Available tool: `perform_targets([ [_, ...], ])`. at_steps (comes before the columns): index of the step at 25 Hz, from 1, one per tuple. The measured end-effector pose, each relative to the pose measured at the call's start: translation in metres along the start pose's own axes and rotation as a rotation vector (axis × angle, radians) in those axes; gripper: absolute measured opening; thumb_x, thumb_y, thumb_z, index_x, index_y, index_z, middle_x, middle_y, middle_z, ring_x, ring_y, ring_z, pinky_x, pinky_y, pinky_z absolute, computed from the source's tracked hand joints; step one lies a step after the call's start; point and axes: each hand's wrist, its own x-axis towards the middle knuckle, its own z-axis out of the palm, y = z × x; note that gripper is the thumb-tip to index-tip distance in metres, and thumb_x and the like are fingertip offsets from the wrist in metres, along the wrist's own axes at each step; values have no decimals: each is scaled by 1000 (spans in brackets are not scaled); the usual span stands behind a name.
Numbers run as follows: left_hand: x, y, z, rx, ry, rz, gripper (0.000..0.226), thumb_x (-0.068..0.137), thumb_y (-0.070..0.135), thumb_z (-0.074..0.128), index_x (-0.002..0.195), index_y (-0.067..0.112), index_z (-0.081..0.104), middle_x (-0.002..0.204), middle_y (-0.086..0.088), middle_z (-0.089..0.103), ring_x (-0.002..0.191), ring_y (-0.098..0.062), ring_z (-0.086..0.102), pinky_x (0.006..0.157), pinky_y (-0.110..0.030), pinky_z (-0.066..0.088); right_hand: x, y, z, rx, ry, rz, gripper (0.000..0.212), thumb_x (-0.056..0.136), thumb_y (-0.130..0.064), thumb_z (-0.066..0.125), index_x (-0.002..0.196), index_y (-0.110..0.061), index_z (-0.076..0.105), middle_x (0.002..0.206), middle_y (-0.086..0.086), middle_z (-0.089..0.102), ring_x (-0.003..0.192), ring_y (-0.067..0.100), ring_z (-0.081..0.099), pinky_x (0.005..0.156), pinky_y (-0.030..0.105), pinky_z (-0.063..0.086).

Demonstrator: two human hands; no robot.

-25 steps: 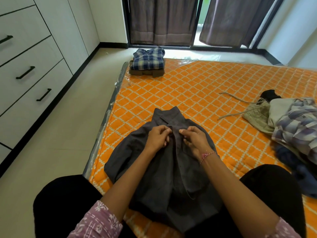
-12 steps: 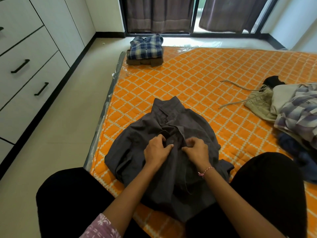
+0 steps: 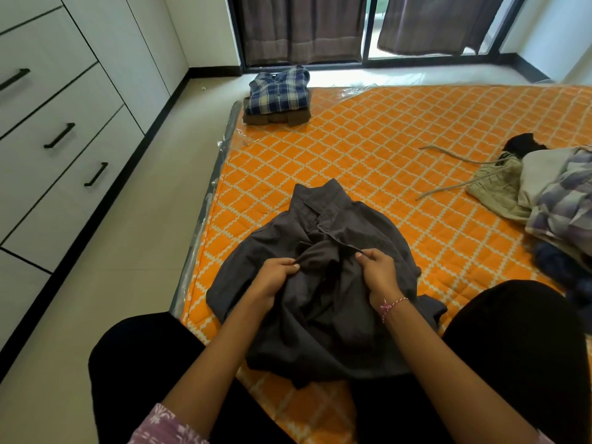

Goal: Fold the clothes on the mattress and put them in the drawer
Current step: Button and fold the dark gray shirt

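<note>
A dark grey collared shirt (image 3: 323, 238) lies crumpled on the orange quilted mattress (image 3: 368, 149), collar pointing away from me. My left hand (image 3: 275, 277) pinches the left front edge of the shirt. My right hand (image 3: 378, 270) pinches the right front edge, and the two edges are held a little apart. A folded blue plaid shirt (image 3: 278, 89) sits on a folded brown garment (image 3: 275, 118) at the mattress's far left corner. White drawers with black handles (image 3: 59, 136) line the left wall.
A heap of unfolded clothes (image 3: 551, 200), with khaki drawstring shorts and a pale plaid shirt, lies at the right of the mattress. My knees in black trousers (image 3: 519, 334) flank the grey shirt. Tiled floor (image 3: 128, 251) runs between mattress and drawers. Curtains hang at the back.
My hands have moved lower down the shirt's front, toward me, and have drawn apart, each pulling one front edge sideways. The shirt has bunched up more around them.
</note>
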Motion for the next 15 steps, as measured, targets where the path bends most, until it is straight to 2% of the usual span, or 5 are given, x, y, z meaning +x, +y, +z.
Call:
perform_targets([
  [7, -4, 29, -19, -408, -153, -178, 30, 98, 9, 42, 79, 4, 64, 64, -8, 68, 54, -16, 66, 52, -23, 54, 2, -49, 0, -457, 62, -565, 12, 89, -11, 61, 88, -1, 68, 81, 1, 60, 77, 13, 55, 71, 25, 43],
  [9, 5, 25, -22, -17, -19, -8, 28, 97, 12, 48, 72, 10, 60, 68, -8, 61, 58, -8, 61, 62, -29, 48, 7, -54, -2, -538, 73, -531, 14, 86, -14, 67, 78, -2, 67, 73, 3, 60, 70, 15, 54, 67, 29, 43],
  [12, 12, -3, -22, 844, 499, 578, 10, 91, 16, 58, 84, 10, 55, 84, -4, 56, 78, -16, 56, 67, -35, 41, 1, -34, -3, -315, -151, -141, 24, 80, -10, 73, 60, -4, 61, 58, 6, 59, 57, 15, 55, 57, 24, 45],
  [14, 5, -15, -10, 1151, 524, 989, 10, 86, 21, 56, 82, 13, 59, 82, -5, 58, 72, -25, 58, 59, -34, 40, -4, -23, -7, -119, -284, 82, 31, 84, -3, 66, 57, -7, 53, 45, -1, 54, 41, 7, 50, 43, 15, 42],
  [15, 0, -20, -2, 1229, 460, 1070, 18, 87, 29, 52, 79, 15, 60, 79, -4, 60, 68, -24, 60, 53, -31, 38, -4, -19, -10, -70, -344, 165, 29, 86, 0, 62, 61, -8, 51, 46, -2, 53, 39, 6, 49, 40, 14, 43],
])
